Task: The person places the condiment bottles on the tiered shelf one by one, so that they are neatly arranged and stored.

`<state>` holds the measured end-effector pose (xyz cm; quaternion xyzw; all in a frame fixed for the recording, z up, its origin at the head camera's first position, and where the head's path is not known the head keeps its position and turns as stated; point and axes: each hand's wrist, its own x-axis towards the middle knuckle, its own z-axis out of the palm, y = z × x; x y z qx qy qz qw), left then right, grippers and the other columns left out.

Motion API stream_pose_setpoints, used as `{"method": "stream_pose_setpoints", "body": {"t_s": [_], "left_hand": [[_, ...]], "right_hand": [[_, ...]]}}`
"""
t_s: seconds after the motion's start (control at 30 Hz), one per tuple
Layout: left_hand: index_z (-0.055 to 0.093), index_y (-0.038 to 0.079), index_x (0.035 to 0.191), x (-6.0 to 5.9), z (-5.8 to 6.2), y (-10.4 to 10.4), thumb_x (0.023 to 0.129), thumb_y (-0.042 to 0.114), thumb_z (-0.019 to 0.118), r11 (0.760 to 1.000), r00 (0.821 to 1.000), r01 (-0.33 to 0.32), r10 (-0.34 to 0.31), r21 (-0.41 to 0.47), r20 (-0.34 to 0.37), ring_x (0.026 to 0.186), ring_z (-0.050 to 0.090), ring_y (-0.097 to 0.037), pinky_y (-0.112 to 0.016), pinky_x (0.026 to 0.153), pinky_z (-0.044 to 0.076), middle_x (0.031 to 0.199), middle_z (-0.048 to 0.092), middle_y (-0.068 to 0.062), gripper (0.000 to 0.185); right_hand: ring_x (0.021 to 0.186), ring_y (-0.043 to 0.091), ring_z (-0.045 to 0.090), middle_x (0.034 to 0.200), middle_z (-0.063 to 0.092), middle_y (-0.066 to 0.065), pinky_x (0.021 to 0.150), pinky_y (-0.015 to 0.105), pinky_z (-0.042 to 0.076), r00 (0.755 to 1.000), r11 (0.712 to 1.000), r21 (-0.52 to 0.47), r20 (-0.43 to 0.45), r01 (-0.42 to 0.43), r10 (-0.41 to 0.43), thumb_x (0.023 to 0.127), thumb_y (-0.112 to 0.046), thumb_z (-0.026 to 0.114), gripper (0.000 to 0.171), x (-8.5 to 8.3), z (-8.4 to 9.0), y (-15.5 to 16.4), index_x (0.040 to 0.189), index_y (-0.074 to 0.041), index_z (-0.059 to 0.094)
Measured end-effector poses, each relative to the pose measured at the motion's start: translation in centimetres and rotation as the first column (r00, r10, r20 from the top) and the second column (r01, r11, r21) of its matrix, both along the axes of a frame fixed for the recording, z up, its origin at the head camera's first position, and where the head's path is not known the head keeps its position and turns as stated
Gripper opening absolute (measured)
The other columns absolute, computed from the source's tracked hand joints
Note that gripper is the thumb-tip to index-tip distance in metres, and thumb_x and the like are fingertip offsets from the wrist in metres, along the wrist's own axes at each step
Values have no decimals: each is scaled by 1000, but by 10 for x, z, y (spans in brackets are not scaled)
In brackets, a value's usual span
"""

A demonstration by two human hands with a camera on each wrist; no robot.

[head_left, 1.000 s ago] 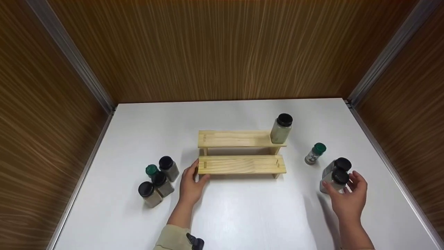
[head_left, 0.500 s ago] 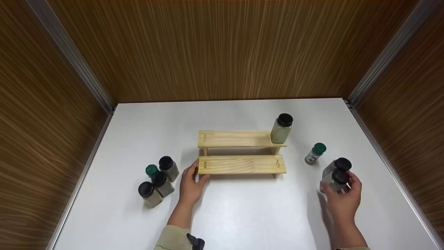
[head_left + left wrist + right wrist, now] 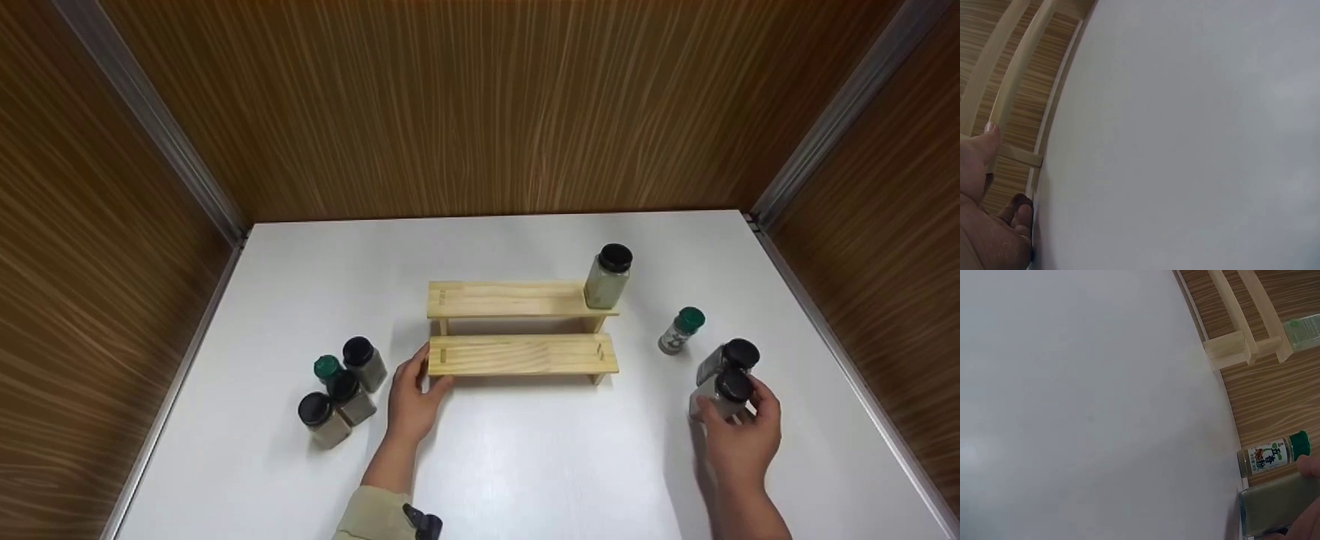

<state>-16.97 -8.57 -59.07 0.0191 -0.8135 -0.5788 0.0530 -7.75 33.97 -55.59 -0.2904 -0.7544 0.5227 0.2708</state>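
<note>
My right hand [image 3: 742, 446] pinches a square glass spice jar [image 3: 709, 397] with a black lid, thumb on its left side and fingers round its right. Directly behind it stands another black-lidded jar [image 3: 739, 352], partly covered by the held one. In the right wrist view the held jar [image 3: 1278, 503] looks greenish-grey, with fingertips at its upper part. My left hand [image 3: 412, 405] holds the left end of a two-step wooden spice rack [image 3: 525, 355]. The left wrist view has the thumb of that hand [image 3: 988, 219] on a shelf edge and the other fingers lower down, curled.
A black-lidded jar of pale green contents [image 3: 607, 285] stands on the rack's upper step, at the right end. A small green-capped shaker [image 3: 677, 337] stands right of the rack. On the left is a cluster of several jars [image 3: 330, 429]. Wood-grain walls [image 3: 495, 112] enclose the white table [image 3: 555, 465].
My right hand's fingers have come in around the front jar at the right, which has since shifted very slightly toward the left. The left hand and the rack have stayed put.
</note>
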Motion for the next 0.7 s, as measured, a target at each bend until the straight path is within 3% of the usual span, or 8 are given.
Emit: {"method": "stream_pose_setpoints", "body": {"t_s": [0.17, 0.33, 0.53, 0.7], "left_hand": [[53, 2, 154, 0, -1, 0, 93, 8, 82, 1000, 1000, 0, 0, 14, -8, 135, 54, -42, -48, 118, 45, 138, 55, -25, 67], [53, 1, 154, -1, -2, -1, 93, 8, 82, 1000, 1000, 3, -3, 1, -17, 134, 54, -43, -48, 117, 45, 138, 55, -26, 68], [53, 2, 154, 0, -1, -1, 93, 9, 82, 1000, 1000, 2, -2, -17, -15, 134, 54, -44, -48, 117, 45, 138, 55, -26, 68], [53, 2, 154, -1, -1, -1, 93, 9, 83, 1000, 1000, -2, 1, -13, -15, 135, 54, -44, -47, 118, 45, 139, 55, -27, 68]], "right_hand": [[131, 39, 57, 134, 51, 6, 111, 49, 51, 1000, 1000, -21, -5, 19, -19, 87, 10, 78, 77, 1, -1, -3, 155, -2, 43], [129, 31, 57, 132, 52, 3, 111, 46, 52, 1000, 1000, -14, 9, 18, -18, 87, 9, 78, 76, 4, -1, -5, 154, -2, 44], [115, 12, 56, 129, 54, 0, 101, 24, 54, 1000, 1000, 28, 19, 0, 0, 85, 8, 81, 74, 6, -3, -8, 151, -2, 48], [109, 5, 55, 132, 57, 5, 88, 10, 49, 999, 998, 56, 14, -33, 32, 84, 7, 82, 74, 7, -2, -12, 151, -2, 50]]}}
